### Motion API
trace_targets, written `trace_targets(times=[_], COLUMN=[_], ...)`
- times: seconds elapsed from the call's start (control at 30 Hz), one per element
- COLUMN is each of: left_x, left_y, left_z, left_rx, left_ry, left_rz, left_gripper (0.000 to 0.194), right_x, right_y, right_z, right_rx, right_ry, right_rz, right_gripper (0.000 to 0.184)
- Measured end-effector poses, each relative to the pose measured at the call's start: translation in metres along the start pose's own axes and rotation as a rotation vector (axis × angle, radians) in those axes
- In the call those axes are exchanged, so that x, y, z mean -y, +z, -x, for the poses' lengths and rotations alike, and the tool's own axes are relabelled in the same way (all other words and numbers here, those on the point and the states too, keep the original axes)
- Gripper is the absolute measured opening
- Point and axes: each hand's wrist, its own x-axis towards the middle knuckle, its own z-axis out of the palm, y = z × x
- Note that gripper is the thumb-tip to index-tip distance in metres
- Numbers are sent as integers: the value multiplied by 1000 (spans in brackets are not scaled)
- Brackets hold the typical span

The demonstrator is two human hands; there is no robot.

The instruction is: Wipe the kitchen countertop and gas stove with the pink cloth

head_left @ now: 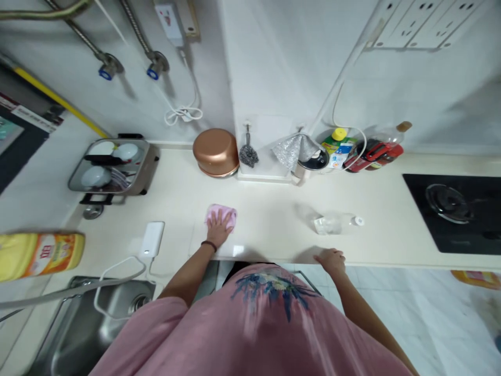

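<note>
My left hand (219, 228) lies flat with spread fingers on a folded pink cloth (211, 211), pressing it to the white countertop (266, 219). The cloth shows around the fingers. At the counter's front edge rests my right hand (332, 259), its thumb stretched away from loosely bent fingers, with nothing visible in it. Just beyond that hand, a clear bottle (332, 224) with a white cap lies on its side. A copper-coloured pot (216, 152) stands by the wall, behind the cloth.
On the left are a rack of bowls (113, 167), a white power bank (152, 239) with a cable, a yellow bottle (43, 256) and a steel sink (94, 329). Condiment bottles (376, 151) stand at the back right, beside a black cooktop (457, 211). A steel scrubber (248, 155) hangs on the wall.
</note>
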Motion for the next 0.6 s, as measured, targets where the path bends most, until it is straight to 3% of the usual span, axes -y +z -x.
trace_targets(times=[0.13,0.27,0.43,0.6], left_x=[65,84,52,-21], left_y=[8,20,35,50], left_z=[52,85,95,81], left_rx=[-14,5,37,25], left_ry=[-156,-157,5,398], left_rz=[-52,-60,-44,1], left_gripper=[72,71,67,68], right_x=[-1,-4,-8,-9], right_y=[3,11,19,16], right_z=[-1,-5,-9,-7], right_rx=[-16,-37,-54,-39], right_ry=[-22,-9,-37,-38], right_rz=[3,7,41,23], right_gripper=[108,112,103,100])
